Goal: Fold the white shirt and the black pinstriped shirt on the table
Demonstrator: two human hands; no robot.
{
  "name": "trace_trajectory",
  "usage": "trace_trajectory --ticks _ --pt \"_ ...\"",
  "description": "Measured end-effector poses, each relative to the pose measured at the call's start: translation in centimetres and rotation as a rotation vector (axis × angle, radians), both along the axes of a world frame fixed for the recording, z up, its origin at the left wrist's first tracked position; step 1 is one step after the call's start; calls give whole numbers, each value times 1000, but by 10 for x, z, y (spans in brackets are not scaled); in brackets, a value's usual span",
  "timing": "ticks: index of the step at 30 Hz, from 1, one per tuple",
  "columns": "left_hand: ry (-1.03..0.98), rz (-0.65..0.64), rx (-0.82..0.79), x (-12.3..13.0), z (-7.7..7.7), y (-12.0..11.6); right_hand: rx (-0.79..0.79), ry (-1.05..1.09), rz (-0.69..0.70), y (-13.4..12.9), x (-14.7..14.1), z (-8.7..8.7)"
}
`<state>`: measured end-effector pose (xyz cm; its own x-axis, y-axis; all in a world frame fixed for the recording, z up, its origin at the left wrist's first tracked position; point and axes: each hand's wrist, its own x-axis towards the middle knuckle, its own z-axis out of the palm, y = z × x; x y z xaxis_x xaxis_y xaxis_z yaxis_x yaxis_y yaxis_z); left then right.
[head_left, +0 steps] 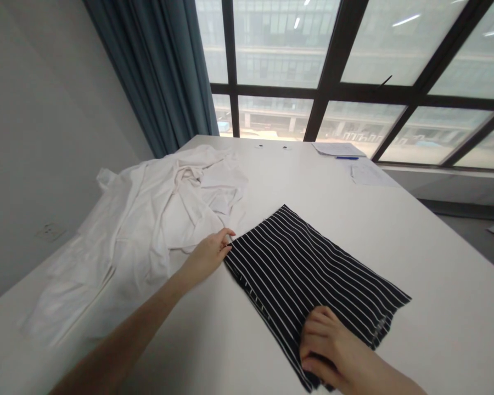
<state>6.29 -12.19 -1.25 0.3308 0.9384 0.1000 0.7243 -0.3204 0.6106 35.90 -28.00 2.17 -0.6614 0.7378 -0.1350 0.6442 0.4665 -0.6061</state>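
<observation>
A black cloth with thin white stripes (313, 269) lies folded on the white table. My left hand (209, 253) pinches its left corner between thumb and fingers. Near the cloth's front edge, my right hand (323, 345) has its fingers curled onto the fabric, gripping it. Layered edges show along the left side and at the right corner of the cloth.
Crumpled white garments (148, 219) cover the table's left side. Papers (340, 150) and a blue pen (347, 158) lie at the far right of the white table (271, 175). Behind stand a blue curtain (160, 71) and large windows.
</observation>
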Motion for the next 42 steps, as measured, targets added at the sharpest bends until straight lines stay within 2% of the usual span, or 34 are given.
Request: trace_trajectory --ticks 3,5,7,9,11,15,17,20,24,26,28,30,32,34,37,39,42 --pt "-30 -24 224 14 3 -9 68 127 -86 11 13 8" --pt "-48 -138 299 29 6 -20 202 159 -203 26 25 9" --pt "-30 -303 315 46 7 -32 366 147 -311 46 36 5" --pt "36 -450 320 59 6 -42 506 86 -382 65 45 -6" --pt "112 -535 330 66 2 -48 587 -37 -431 78 50 -23" --pt "180 -548 317 58 -8 -50 623 -251 -432 81 51 -53" --pt "187 -526 307 50 -12 -50 603 -248 -402 78 52 -57" --pt "199 -500 294 38 -14 -50 562 -174 -406 79 61 -51" --pt "223 -483 262 29 -9 -48 568 -217 -599 88 85 -43" --pt "240 -473 241 28 -3 -45 504 -249 -645 89 97 -40" --pt "270 -445 217 29 3 -39 343 -222 -590 85 106 -35" --pt "308 -386 206 30 7 -31 111 -178 -504 79 111 -28" --pt "353 -290 227 31 9 -22 -114 -168 -436 76 114 -18" --pt "413 -181 265 31 7 -12 -238 -174 -372 79 112 -8" --pt "504 -94 278 29 1 1 -201 -108 -367 101 103 -3" --pt "525 -93 266 27 -3 8 -148 11 -421 124 92 -8" --pt "476 -98 239 24 -9 13 -187 216 -511 161 69 -21"
